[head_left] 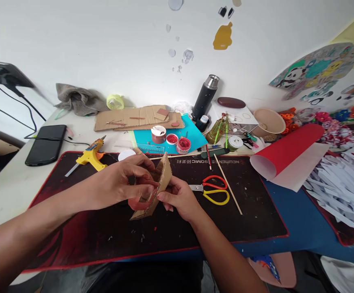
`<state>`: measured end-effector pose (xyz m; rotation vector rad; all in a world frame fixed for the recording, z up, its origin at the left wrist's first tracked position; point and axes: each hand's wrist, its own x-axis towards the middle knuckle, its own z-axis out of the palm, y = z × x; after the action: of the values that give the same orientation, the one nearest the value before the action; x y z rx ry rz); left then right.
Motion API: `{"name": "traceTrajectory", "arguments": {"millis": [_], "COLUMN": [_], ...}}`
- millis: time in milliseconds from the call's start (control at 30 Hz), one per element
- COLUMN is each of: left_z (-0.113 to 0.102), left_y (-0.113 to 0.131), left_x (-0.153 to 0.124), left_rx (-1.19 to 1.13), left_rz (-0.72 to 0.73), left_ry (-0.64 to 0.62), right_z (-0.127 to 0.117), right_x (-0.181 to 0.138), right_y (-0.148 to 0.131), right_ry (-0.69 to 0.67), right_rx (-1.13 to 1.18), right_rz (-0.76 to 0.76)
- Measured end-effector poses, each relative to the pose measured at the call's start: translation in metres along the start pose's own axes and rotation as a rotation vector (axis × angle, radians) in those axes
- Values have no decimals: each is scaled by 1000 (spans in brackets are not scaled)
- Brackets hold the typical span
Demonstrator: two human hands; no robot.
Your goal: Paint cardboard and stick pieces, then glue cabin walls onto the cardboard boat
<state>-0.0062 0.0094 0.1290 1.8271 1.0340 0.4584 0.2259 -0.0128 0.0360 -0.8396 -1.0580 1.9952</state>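
Observation:
Above the dark desk mat, a piece of corrugated cardboard point(164, 176) is tilted up on edge between my hands. My right hand point(181, 197) grips it from the right, thumb on the near edge and fingers behind. On its left face sits a curved reddish-brown piece point(137, 203), partly covered by my fingers. My left hand point(131, 181) has its fingers closed round that piece; how it joins the cardboard is hidden. Just right of my right hand lie scissors point(215, 189) with red and yellow handles. Left of my left hand rests a yellow hot glue gun point(93, 156).
Open paint jars point(183, 144) stand on blue paper point(143, 138) behind the mat point(225, 228), near flat cardboard sheets point(124, 116) and a black thermos point(205, 95). A thin wooden stick point(228, 185), a red paper roll point(289, 150), paper strips point(341, 183) and a phone point(46, 144) lie around.

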Motion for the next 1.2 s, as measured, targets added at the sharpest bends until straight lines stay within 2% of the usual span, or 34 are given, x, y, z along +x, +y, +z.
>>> {"name": "traceTrajectory", "arguments": {"millis": [233,600,867,967,1033,1100,1200], "left_z": [10,9,13,14,14,14,14], "left_y": [1,15,15,16,16,16,12], "left_x": [2,-1,4,7,5,-1,-16], "left_rx": [53,100,211,200,126,22,-53], "left_rz": [10,10,132,118,99,80,23], "left_ry": [70,19,-15,-5,32,122,373], "right_z": [1,6,6,6,5,3,-1], "right_x": [-1,-3,-2,-1,-2,-3,-5], "right_y": [1,1,5,4,4,4,7], "right_ry": [15,2,37,49,64,82,105], "right_rx": [-4,-60,-90,-56,-36,-30,-12], "right_rz": [5,16,43,29,3,-23,-44]}}
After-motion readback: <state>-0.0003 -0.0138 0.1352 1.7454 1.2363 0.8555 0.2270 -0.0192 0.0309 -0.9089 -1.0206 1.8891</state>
